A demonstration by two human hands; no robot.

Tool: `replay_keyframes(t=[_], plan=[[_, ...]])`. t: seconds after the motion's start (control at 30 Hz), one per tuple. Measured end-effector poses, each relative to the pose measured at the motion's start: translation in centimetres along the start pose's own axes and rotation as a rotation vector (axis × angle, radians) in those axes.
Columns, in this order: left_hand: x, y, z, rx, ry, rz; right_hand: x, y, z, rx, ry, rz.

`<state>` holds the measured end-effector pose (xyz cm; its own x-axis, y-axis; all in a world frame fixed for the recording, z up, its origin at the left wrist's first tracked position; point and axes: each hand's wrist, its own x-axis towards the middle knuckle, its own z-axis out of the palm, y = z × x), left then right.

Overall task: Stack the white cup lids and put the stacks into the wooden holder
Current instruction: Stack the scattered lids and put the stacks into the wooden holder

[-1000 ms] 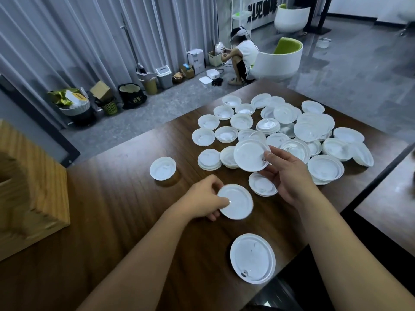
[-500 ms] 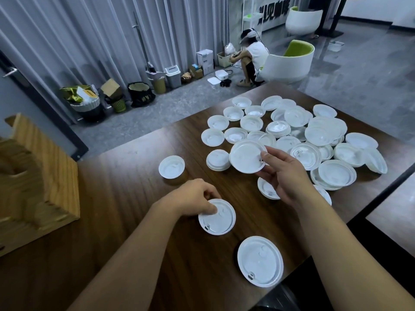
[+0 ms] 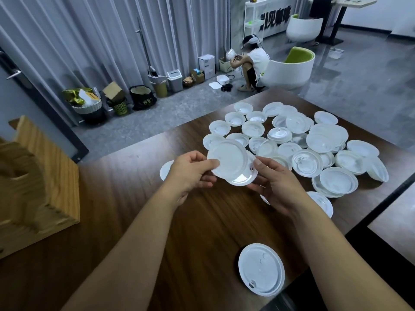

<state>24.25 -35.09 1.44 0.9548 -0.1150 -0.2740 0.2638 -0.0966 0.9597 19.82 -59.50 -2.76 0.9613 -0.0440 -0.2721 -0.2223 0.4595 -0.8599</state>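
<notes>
Above the middle of the dark wooden table (image 3: 134, 221), both hands meet on white cup lids. My left hand (image 3: 190, 171) pinches the upper lid (image 3: 228, 159) by its left rim. My right hand (image 3: 274, 182) holds a second lid (image 3: 242, 179) from the right, just under the first and overlapping it. Several loose white lids (image 3: 303, 140) are spread over the far right of the table. One single lid (image 3: 261, 272) lies at the near edge. The wooden holder (image 3: 38, 187) stands at the left edge, partly cut off.
Another lid (image 3: 165, 170) peeks out behind my left hand. The table's right edge (image 3: 381, 203) runs diagonally close to the lids. On the floor beyond, a person crouches (image 3: 253, 63) by a white and green chair (image 3: 292, 66), with bins and boxes (image 3: 139, 95) along the curtain.
My left hand lifted its lid off the table and my right hand carried its lid leftwards; the two lids now overlap in the air between the hands.
</notes>
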Motion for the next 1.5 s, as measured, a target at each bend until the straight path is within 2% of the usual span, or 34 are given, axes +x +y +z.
replay_keyframes(t=[0.13, 0.33, 0.5, 0.67, 0.8, 0.97, 1.1, 1.27, 1.37, 1.5], plan=[[0.3, -0.8, 1.6, 0.138, 0.036, 0.023, -0.1, 0.0, 0.5, -0.001, -0.011, 0.005], [0.3, -1.7, 3.3, 0.034, 0.047, 0.067, -0.1, -0.1, 0.6, -0.012, -0.027, 0.016], [0.1, -2.1, 4.4, 0.031, 0.135, 0.124, -0.2, -0.5, 0.4, 0.001, -0.088, 0.003], [0.0, -2.1, 4.3, 0.193, 0.109, 0.147, 0.0, -0.6, 0.5, -0.033, 0.013, -0.019], [-0.1, -2.0, 4.4, 0.187, 0.053, 0.152, 0.1, -0.7, 0.7, -0.08, 0.037, -0.037], [0.2, -2.4, 4.4, 0.112, 0.118, 0.134, 0.1, -0.7, 0.2, -0.05, -0.045, -0.022], [0.5, -2.8, 4.2, 0.114, 0.059, 0.105, 0.2, -0.4, -0.3, -0.07, -0.055, -0.021], [0.6, -2.8, 4.5, 0.086, 0.024, 0.079, 0.2, -0.1, -0.4, -0.091, 0.003, -0.026], [0.4, -2.9, 4.3, 0.057, -0.062, 0.004, 0.1, -0.3, -0.6, -0.104, 0.072, -0.032], [-0.6, -3.4, 3.5, 0.266, -0.219, -0.055, 0.2, -0.8, -1.3, -0.025, 0.204, -0.042]])
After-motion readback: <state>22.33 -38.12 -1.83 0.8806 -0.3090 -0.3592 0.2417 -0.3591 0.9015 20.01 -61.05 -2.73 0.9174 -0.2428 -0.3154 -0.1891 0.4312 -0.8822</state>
